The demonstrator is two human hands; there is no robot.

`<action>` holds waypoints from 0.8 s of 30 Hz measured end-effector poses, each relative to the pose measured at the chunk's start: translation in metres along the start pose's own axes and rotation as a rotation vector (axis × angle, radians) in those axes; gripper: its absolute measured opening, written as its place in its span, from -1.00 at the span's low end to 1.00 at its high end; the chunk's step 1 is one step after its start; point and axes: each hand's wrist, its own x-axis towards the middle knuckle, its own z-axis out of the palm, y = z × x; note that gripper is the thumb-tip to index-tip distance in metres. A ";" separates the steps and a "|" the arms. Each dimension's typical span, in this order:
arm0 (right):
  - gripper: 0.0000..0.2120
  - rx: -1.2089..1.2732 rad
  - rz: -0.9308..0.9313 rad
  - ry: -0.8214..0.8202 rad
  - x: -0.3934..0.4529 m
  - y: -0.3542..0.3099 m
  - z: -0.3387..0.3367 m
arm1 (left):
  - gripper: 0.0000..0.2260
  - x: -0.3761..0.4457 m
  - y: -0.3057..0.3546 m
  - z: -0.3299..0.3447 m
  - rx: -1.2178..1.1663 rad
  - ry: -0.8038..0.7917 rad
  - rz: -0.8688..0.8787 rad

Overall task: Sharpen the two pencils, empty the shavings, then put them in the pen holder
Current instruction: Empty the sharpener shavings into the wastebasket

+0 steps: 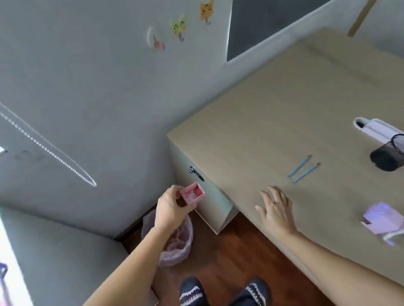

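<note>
Left hand [170,206], low centre of the frame: we find it closed around a small pink shavings drawer [192,191], fingers gripping its near end, the open side facing up and showing reddish residue inside. It hangs over a bin lined with a pinkish bag [177,240], which stands on dark wood flooring [231,249] against the grey wall [77,91].

Right hand [275,207], just right of centre: we note it open, fingers spread, palm down at the near edge of the desk [279,119], holding nothing.

Desk, right half of the frame: pale beige top, with a drawer front and a dark handle [195,173] on its left side.

On the desk, beyond the right hand: two blue pencils [303,169], side by side and nearly parallel, tips pointing to the upper right. Further right, a black mesh pen holder [397,156] appears tilted by the wide lens, beside a white object we cannot identify [378,128]. Near the lower right, a lilac sharpener body [384,221], blurred.

Wall, upper centre: three small cat-shaped hooks [179,28], pink, green and orange. A dark panel [280,7] sits at the upper right.

Bottom centre: two feet in dark patterned slippers [223,297].
</note>
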 end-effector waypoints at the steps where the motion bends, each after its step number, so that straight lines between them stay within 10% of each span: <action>1: -0.59 0.000 -0.037 -0.028 0.008 -0.017 0.006 | -0.57 -0.005 -0.017 -0.012 -0.001 0.021 -0.053; 15: -0.30 -0.101 -0.299 -0.113 0.127 -0.123 0.068 | -0.65 -0.016 -0.165 -0.009 -0.190 0.017 -0.705; 24: -0.21 -0.176 -0.331 -0.056 0.128 -0.117 0.079 | -0.69 0.039 -0.211 0.050 -0.906 -0.052 -1.341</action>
